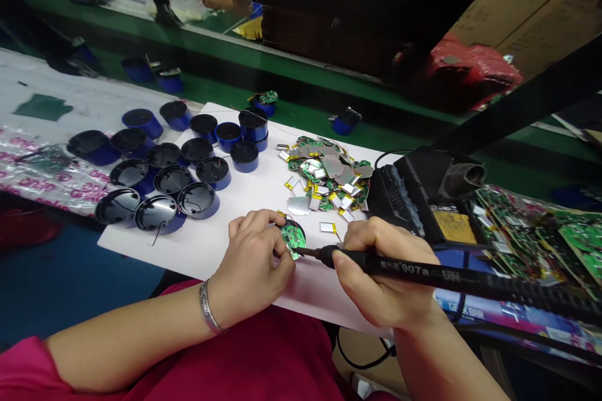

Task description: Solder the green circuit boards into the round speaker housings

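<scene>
Soldering iron (414, 269) lies nearly level in the right hand (390, 296), thumb and fingers clamped round its handle, tip directed left at the edge of a round green circuit board (294, 237). The left hand (254, 257), back upward, has its bent fingers closed about the board's left side, over a white sheet (254, 194), on the near side of a pile of batteries and boards (332, 166).

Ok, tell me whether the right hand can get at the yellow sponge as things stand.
Probably yes: the sponge lies uncovered in the black stand, close by the right hand. That hand holds the soldering iron, though, so its fingers don't look free to pick the sponge up.
</scene>
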Demonstrator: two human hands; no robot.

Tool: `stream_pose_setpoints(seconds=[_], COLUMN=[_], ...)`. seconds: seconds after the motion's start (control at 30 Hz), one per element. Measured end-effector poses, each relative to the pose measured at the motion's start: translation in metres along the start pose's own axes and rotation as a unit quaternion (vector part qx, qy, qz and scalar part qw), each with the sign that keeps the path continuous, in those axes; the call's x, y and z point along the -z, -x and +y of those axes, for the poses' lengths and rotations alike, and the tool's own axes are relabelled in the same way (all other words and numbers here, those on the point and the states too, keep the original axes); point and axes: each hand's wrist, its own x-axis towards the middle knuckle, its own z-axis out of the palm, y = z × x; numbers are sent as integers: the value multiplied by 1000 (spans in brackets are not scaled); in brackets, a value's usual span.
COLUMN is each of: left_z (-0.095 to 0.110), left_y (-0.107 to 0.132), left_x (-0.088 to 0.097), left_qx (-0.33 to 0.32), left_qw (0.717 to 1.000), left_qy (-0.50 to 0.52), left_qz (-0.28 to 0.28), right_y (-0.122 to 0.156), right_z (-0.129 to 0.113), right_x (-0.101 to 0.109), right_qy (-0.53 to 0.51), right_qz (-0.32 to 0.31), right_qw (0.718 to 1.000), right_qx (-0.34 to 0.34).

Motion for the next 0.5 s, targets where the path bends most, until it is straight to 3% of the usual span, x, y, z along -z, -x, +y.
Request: stream_pose_setpoints(seconds=[0.2, 0.37, 0.5], left_z=[0, 0, 1], left_y=[0, -1, -1], left_x=[0, 1, 2], left_qx=[4, 5, 6], left_qw=[1000, 1000, 1000], left_qy=[-5, -3, 0], left_qz=[-2, -7, -10], right_y=[-10, -7, -5], right_z=[-8, -8, -6], right_x=[2, 4, 3], right_qy=[0, 48, 53], right_qz=[-40, -27, -9], right_qw=[997, 998, 998], right_qx=[59, -19, -33])
